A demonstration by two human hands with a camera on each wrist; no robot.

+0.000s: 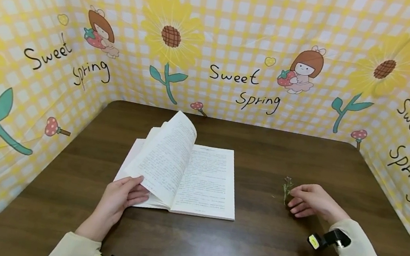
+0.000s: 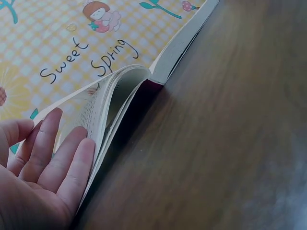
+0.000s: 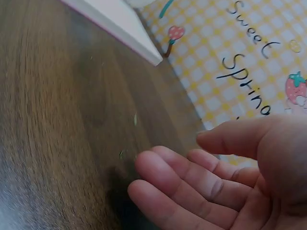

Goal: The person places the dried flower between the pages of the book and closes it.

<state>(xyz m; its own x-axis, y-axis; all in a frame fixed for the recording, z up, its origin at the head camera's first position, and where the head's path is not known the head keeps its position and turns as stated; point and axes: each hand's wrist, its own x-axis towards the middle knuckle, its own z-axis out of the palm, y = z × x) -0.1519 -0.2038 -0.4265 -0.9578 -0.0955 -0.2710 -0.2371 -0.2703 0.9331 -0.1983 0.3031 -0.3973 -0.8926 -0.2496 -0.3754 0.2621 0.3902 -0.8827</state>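
The left hand (image 1: 118, 194) holds lifted pages (image 1: 165, 161) of the open book (image 1: 209, 183); to its right, the right hand (image 1: 311, 201) is at a flowering sprig (image 1: 287, 186), grip impossible to tell. Securing the sprig seems the step in hand; next calls for a gentle pinch.

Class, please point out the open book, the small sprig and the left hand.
Open book (image 1: 207, 181): head view, on its flat right page.
Small sprig (image 1: 286, 189): head view, on its stem.
Left hand (image 1: 118, 197): head view, mid-hand.
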